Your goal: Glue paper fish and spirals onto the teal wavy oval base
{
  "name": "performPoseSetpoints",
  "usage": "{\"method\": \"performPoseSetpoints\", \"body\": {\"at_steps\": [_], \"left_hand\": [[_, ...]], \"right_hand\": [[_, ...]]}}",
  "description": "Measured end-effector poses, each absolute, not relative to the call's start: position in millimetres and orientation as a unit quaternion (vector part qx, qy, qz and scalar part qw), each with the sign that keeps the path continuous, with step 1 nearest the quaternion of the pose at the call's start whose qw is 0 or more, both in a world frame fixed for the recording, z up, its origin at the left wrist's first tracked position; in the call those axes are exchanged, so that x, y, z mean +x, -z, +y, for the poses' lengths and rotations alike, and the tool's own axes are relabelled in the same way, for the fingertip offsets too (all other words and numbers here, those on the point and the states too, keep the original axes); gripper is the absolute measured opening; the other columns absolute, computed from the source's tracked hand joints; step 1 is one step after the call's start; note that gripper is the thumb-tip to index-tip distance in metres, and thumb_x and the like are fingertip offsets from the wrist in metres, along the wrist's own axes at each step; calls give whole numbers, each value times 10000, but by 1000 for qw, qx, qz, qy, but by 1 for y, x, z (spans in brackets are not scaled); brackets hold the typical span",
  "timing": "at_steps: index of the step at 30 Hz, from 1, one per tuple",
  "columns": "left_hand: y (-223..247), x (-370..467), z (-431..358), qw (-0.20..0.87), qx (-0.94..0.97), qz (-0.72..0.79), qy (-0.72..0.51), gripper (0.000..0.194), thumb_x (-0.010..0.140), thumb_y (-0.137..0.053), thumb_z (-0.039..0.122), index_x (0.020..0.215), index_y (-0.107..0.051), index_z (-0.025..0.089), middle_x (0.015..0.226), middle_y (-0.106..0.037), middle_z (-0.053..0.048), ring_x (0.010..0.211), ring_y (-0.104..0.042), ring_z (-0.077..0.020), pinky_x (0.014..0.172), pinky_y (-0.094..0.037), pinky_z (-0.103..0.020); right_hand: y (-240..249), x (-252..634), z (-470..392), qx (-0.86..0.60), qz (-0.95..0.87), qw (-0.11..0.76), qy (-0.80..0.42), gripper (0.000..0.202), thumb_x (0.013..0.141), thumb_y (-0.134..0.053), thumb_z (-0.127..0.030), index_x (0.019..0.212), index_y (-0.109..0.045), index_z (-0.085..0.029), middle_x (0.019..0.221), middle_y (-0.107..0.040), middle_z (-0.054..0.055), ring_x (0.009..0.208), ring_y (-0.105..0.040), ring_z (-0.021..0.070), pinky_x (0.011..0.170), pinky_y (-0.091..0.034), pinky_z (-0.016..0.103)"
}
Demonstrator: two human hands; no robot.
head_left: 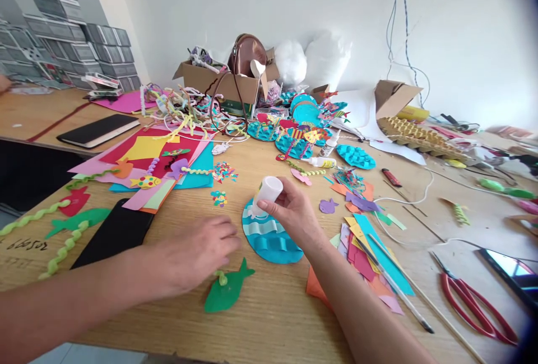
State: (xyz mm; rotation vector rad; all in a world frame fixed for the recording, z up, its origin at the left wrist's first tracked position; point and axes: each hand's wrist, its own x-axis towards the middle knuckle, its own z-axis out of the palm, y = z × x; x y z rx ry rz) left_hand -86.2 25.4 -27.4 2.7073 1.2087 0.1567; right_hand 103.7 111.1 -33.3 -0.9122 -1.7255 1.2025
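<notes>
A white bottle (269,189) is tilted nozzle-down in my right hand (292,207), over the upper left part of a round blue paper disc (275,249) with wavy lighter strips. My left hand (199,249) hovers left of the disc, blurred, its fingers close together; what they hold, if anything, is hidden. Just below that hand lies a green paper fish (227,294) with a light green twisted stem at its top. Small piles of coloured confetti (219,199) rest above the disc.
Coloured sheets, paper fish and a black phone (115,235) lie at left. Finished blue discs (294,145) stand behind. Paper scraps (363,257), a pen and red-handled scissors (473,302) are at right. A black notebook (98,130) sits at far left.
</notes>
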Motion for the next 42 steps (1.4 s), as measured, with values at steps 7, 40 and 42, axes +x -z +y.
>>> {"method": "performPoseSetpoints", "body": {"at_steps": [7, 40, 42], "left_hand": [[44, -62, 19, 40, 904, 424, -37, 337, 809, -584, 379, 1125, -542, 270, 1216, -494, -82, 1208, -378, -306, 968, -332, -487], [55, -64, 25, -9, 910, 412, -50, 413, 773, -627, 391, 1114, -552, 169, 1185, -511, -140, 1168, -433, -321, 953, -401, -462], [55, -63, 25, -12, 909, 413, -51, 418, 767, -634, 393, 1112, -555, 172, 1170, -521, -136, 1153, -446, -318, 944, -411, -458]], "right_hand": [[29, 107, 107, -375, -721, 392, -432, 301, 659, -706, -370, 853, -555, -198, 741, -596, -3, 706, -574, 154, 652, -478, 272], [30, 109, 109, -398, -733, 401, -379, 262, 624, -719, -356, 707, -527, -199, 647, -523, -39, 669, -489, 139, 609, -373, 245], [32, 108, 109, -392, -726, 405, -395, 253, 626, -715, -345, 693, -518, -201, 638, -519, -40, 662, -488, 139, 602, -374, 245]]}}
